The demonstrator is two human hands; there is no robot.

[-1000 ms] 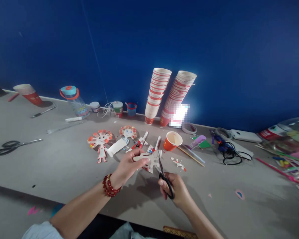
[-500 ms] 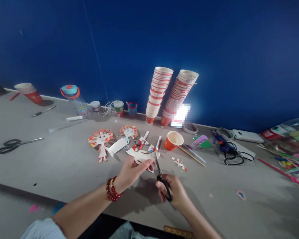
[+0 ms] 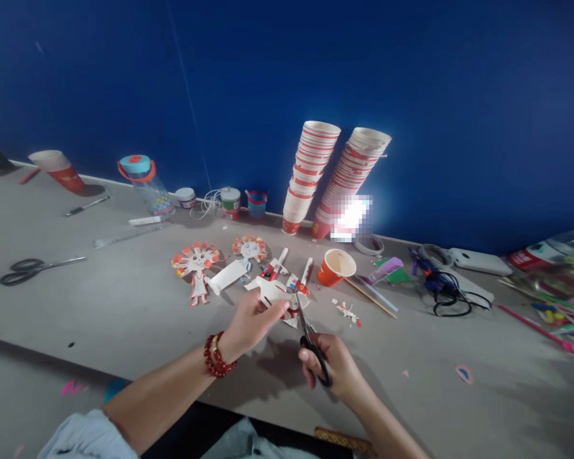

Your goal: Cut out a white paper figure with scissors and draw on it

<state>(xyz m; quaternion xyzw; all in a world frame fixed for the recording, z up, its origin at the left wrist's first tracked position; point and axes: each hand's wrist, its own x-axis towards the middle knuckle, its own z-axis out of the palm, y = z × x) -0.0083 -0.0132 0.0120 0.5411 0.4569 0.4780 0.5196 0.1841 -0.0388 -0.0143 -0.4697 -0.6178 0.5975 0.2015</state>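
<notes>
Between thumb and fingers, my left hand pinches a white piece of paper with dark slits in it. My right hand grips black-handled scissors, whose blades reach up to the paper's right edge. How far the blades are apart is hard to see. Just left of the paper lie a paper doll with orange curls, a second, blue-eyed doll and a blank white strip. Markers and printed scraps lie behind the paper. An orange paper cup stands to the right.
Two tall stacks of paper cups lean near the blue wall. A second pair of scissors and a clear bottle are on the left. Paper scraps, a wooden stick and coiled black cable lie to the right.
The paper has turned slightly in my left hand, and its right part now sits closer around the scissor blades. My right hand stays nearly in place. The whole view has shifted a little.
</notes>
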